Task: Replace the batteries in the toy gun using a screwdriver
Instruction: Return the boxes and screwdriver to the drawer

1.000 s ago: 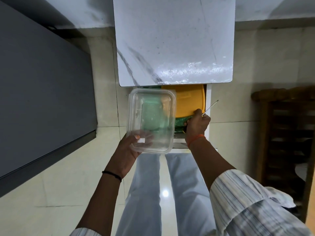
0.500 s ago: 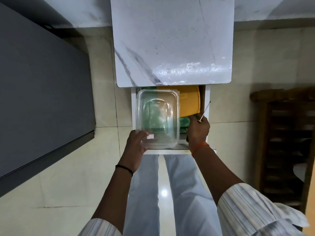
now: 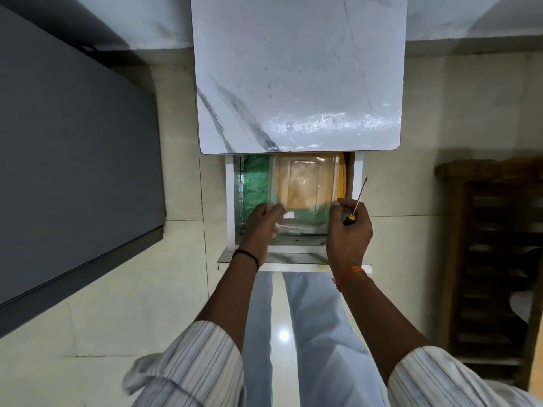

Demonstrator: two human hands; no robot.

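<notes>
Curled around the black-and-yellow handle of a screwdriver (image 3: 356, 202), the right hand (image 3: 349, 230) holds the tool while its fingertips also touch the right edge of a clear plastic container (image 3: 302, 195). The left hand (image 3: 260, 223) grips the container's near left corner, thumb over the rim. The container sits in an open white drawer (image 3: 230, 201) that stands pulled out from under a white marble-patterned table top (image 3: 296, 71).

The screwdriver is slim: a short dark handle with a yellow band, then a thin bright metal shaft ending in a small dark tip. Its long axis runs from the handle, low in the fist, up and slightly to the right, so the tip points away from the person and stands just beyond the drawer's right wall, over the floor.

Through the clear container an orange-yellow lid (image 3: 340, 177) and a crumpled green bag (image 3: 255, 186) show inside the drawer. A black band rings the left wrist, an orange thread the right. Striped shirt sleeves and pale trousers fill the near view, with a dark wooden rack (image 3: 493, 259) to the right.
</notes>
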